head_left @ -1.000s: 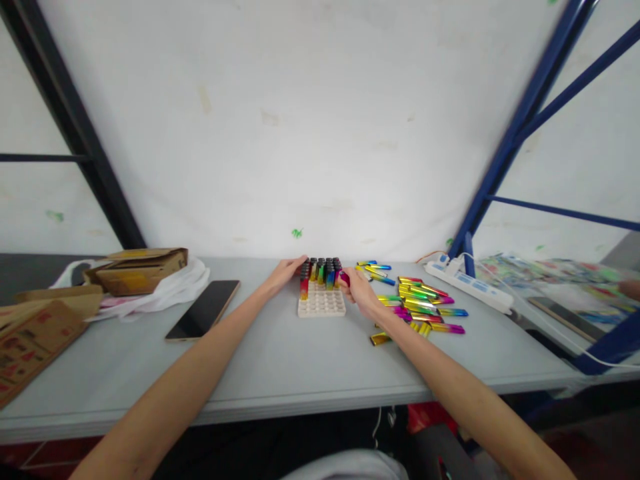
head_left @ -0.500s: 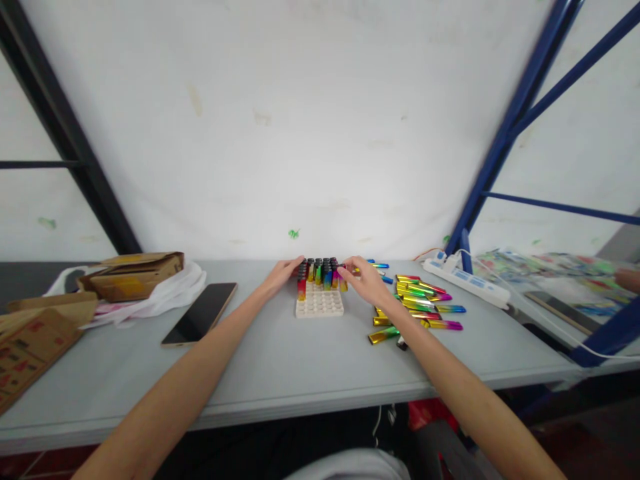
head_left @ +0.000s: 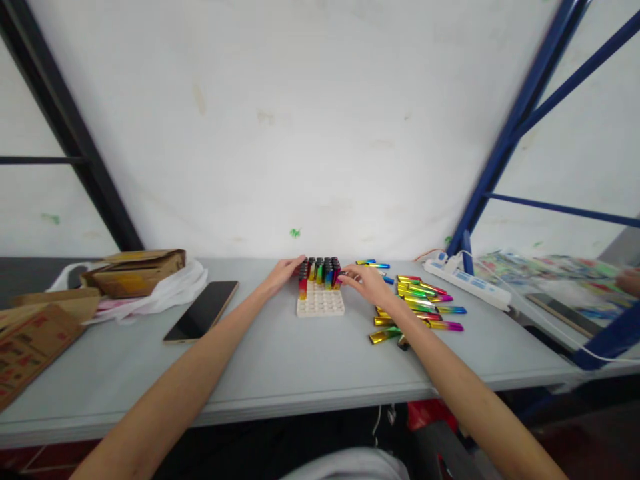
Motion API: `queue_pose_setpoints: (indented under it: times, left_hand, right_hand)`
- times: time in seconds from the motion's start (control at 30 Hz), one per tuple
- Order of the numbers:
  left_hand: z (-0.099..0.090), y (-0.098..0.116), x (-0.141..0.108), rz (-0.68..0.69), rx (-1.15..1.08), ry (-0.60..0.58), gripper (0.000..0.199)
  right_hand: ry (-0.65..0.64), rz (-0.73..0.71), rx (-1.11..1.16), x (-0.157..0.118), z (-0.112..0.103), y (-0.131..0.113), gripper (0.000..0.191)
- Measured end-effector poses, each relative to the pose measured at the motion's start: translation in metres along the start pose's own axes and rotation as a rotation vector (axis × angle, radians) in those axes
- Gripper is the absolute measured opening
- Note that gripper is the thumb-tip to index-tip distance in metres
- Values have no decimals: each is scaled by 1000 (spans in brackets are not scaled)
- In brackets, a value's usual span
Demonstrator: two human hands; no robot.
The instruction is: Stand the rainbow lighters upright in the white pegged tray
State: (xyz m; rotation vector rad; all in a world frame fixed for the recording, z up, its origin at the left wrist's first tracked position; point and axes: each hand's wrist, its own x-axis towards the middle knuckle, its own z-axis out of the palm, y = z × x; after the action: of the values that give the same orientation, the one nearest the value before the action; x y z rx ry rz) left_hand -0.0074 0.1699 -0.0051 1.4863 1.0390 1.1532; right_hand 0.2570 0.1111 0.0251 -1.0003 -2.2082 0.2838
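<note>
A white tray (head_left: pixel 321 307) with rows of round holes lies mid-table. Shiny lighters (head_left: pixel 320 273) in rainbow metallic colours, with black tops, stand upright in its back rows and along its left side. At the back left corner my left hand (head_left: pixel 283 273) is closed against the outer lighters, its fingertips partly hidden behind them. On the right side, my right hand (head_left: pixel 367 281) pinches the dark top of a lighter (head_left: pixel 343 274) at the end of the group. Beside my right forearm lies a loose pile of gold, green, red and blue lighters (head_left: pixel 417 303).
A black phone (head_left: pixel 203 311) lies left of the tray, near cardboard boxes (head_left: pixel 133 275) and a white plastic bag (head_left: pixel 175 287). A white power strip (head_left: pixel 467 283) sits by the blue frame (head_left: pixel 493 153) at right. Part of another person's hand (head_left: pixel 629 281) shows at the far right.
My right hand has shifted slightly left and down, and the lighter it pinches sits closer against the standing group. My left hand stays at the tray's back left corner.
</note>
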Motion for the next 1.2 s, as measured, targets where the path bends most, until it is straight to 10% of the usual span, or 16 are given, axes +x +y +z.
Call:
queue_pose_setpoints:
  times: [0.7, 0.83, 0.93, 1.2]
  left_hand:
    - [2, 4, -2, -14, -14, 25, 59]
    - [1, 2, -1, 2, -24, 9, 58]
    - [2, 3, -1, -4, -20, 11, 59]
    - [4, 8, -4, -30, 19, 45, 63]
  right_hand:
    - [-44, 76, -310, 8, -7, 1, 46]
    - [94, 159, -332, 8, -46, 30, 35]
    - [-34, 208, -457, 12, -67, 61, 26]
    - [-219, 271, -533, 32, -51, 119, 44]
